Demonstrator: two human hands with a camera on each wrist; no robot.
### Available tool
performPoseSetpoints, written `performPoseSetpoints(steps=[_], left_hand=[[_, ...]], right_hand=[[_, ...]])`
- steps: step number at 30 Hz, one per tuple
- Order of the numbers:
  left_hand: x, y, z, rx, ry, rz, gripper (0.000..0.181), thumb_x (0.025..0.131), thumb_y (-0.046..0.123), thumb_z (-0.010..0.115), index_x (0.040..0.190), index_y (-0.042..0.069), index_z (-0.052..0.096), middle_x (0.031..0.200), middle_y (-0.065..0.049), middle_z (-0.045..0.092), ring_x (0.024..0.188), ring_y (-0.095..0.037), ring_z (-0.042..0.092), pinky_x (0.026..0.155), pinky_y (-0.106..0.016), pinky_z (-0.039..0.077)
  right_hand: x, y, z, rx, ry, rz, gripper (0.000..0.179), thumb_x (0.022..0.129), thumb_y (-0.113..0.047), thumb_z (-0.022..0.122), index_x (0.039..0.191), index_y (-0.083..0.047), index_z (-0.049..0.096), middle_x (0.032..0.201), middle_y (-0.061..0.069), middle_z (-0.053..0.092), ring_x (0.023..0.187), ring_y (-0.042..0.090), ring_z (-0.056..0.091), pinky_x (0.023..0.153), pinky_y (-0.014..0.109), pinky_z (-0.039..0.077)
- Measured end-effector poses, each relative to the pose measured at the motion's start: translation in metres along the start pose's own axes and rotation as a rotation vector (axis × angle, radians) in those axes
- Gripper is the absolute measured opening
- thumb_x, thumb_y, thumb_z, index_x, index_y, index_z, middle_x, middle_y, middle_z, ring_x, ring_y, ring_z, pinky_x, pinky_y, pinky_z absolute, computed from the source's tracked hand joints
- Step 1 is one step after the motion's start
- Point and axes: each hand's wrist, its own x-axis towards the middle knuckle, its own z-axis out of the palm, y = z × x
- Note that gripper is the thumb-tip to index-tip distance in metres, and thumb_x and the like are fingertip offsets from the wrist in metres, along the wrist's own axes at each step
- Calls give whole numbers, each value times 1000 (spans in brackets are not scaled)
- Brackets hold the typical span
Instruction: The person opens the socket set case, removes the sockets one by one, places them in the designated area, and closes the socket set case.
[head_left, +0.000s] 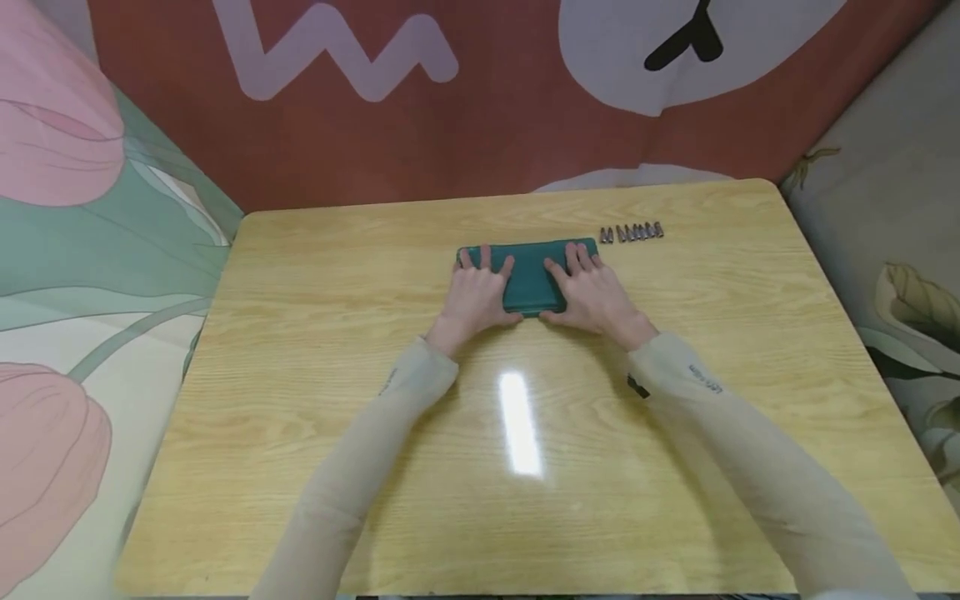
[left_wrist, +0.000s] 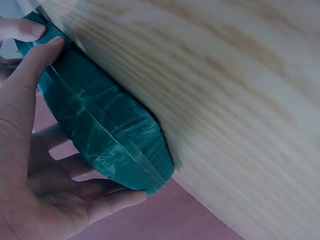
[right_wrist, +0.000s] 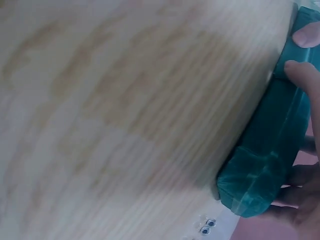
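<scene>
A teal, leather-like soft case lies flat on the table, its long side facing me. My left hand holds its left part, fingers spread over the top and thumb against the near side. On the right part, my right hand holds it the same way. Creases and a long seam run along the case in the left wrist view. Both thumbs press on its near side close to the middle, a short gap apart. The inside of the case is hidden.
Several small metallic pieces stand in a row just right of the case's far corner. The wooden table carries a bright light reflection in front of the case. A red patterned cloth hangs behind the table's far edge.
</scene>
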Motion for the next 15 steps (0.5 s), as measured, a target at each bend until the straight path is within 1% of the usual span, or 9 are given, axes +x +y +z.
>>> performPoseSetpoints(steps=[5, 8, 13, 15], left_hand=[[-3, -1, 3, 3, -15, -21, 100, 73, 77, 60, 149, 15, 40, 141, -32, 40, 119, -57, 45, 87, -53, 51], [-3, -2, 4, -4, -13, -36, 99, 74, 77, 60, 149, 16, 40, 142, -32, 40, 119, -57, 45, 88, -53, 50], [-3, -1, 5, -28, -21, -34, 100, 74, 76, 61, 150, 16, 39, 143, -32, 37, 121, -57, 43, 91, -53, 48], [-4, 0, 6, -57, -40, -32, 100, 74, 76, 61, 151, 17, 37, 145, -31, 36, 123, -57, 41, 93, -53, 47]], right_hand=[[0, -3, 3, -6, 39, -26, 91, 83, -62, 63, 147, -2, 40, 142, 39, 33, 132, 51, 33, 105, 56, 33], [1, -3, 5, -12, 49, -21, 90, 83, -62, 63, 148, -4, 39, 144, 37, 32, 134, 49, 32, 107, 54, 32], [-1, -4, 9, 34, 27, 28, 91, 83, -63, 63, 149, -6, 37, 147, 35, 29, 137, 47, 26, 109, 53, 27], [-3, -6, 14, 74, 30, 49, 92, 82, -62, 65, 149, -6, 37, 147, 35, 28, 137, 48, 25, 109, 55, 26]])
